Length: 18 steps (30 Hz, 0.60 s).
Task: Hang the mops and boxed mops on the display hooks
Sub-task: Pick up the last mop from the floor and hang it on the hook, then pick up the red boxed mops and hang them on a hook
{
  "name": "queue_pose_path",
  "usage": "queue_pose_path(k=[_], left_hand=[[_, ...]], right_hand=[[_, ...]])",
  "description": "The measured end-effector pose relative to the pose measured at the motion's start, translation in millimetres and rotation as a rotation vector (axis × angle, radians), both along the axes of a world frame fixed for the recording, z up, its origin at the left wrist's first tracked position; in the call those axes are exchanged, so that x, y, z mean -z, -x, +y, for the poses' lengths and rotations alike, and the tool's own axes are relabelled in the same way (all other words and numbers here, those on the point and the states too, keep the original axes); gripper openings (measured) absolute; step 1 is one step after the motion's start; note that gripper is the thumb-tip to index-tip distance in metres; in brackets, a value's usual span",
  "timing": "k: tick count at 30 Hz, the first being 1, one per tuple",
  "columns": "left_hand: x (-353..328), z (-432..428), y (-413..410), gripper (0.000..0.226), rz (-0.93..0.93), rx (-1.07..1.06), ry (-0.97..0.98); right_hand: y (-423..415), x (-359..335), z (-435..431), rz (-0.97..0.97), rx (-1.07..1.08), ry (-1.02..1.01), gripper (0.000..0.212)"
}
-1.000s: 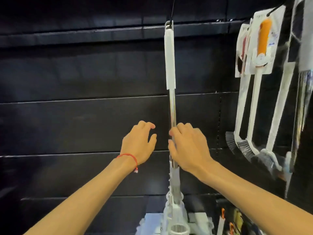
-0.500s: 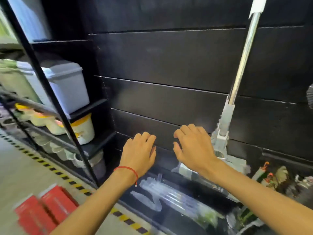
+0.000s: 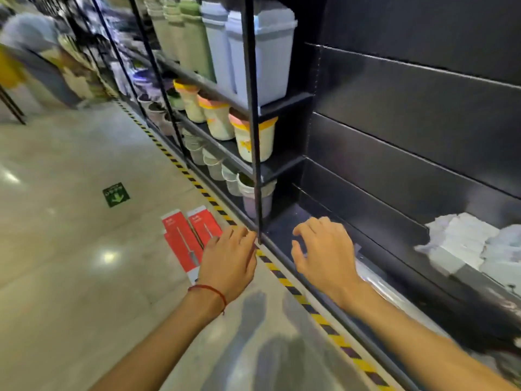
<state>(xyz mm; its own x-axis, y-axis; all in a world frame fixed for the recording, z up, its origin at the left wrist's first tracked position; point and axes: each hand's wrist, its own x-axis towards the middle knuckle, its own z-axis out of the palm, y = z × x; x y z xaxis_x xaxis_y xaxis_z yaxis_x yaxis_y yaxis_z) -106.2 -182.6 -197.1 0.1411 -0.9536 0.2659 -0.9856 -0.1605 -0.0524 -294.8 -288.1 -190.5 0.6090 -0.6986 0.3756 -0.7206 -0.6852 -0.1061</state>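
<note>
**Both hands empty, boxes on the floor**

Nothing is held. The left hand (image 3: 228,261) is stretched forward with its fingers relaxed and slightly spread, and a red band (image 3: 210,291) is worn at its wrist. The right hand (image 3: 324,255) is held beside it with fingers loosely curled, nothing pinched. Red boxes (image 3: 183,241) are laid flat on the floor (image 3: 70,249), just beyond the left hand and partly covered by it. A black post (image 3: 253,122) is seen between the hands, and striped tape (image 3: 296,292) is run along the floor below them. A dark bottom shelf (image 3: 282,227) is seen beyond the right hand. White bundles (image 3: 465,244), too blurred to be named, are lying to that hand's right. Bins (image 3: 262,52) and pots (image 3: 253,139) are shelved farther off.
</note>
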Motion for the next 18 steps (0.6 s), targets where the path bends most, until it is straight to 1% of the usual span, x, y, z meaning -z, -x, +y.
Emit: queue_pose_path(k=[3,8,10,12,15,18], left_hand=[[23,38,-60,0.027,0.002,-0.072,-0.059],[54,93,-145,0.028,0.067,-0.190,-0.162],[63,103,-176,0.031,0.114,-0.217,-0.181],[70,108,-205,0.031,0.147,-0.245,-0.185],[83,101,-251,0.032,0.135,-0.268,-0.175],[98,84,-298,0.032,0.119,-0.284,-0.176]], right_hand=[[-64,29,24,0.021,-0.037,-0.043,0.019],[-155,64,61,-0.004,-0.105,-0.083,0.014],[-190,70,67,0.063,-0.116,-0.105,0.014],[-223,72,68,0.135,-0.115,-0.123,0.014],[-270,83,55,0.220,-0.167,-0.117,0.014],[-318,102,27,0.215,-0.242,-0.114,0.017]])
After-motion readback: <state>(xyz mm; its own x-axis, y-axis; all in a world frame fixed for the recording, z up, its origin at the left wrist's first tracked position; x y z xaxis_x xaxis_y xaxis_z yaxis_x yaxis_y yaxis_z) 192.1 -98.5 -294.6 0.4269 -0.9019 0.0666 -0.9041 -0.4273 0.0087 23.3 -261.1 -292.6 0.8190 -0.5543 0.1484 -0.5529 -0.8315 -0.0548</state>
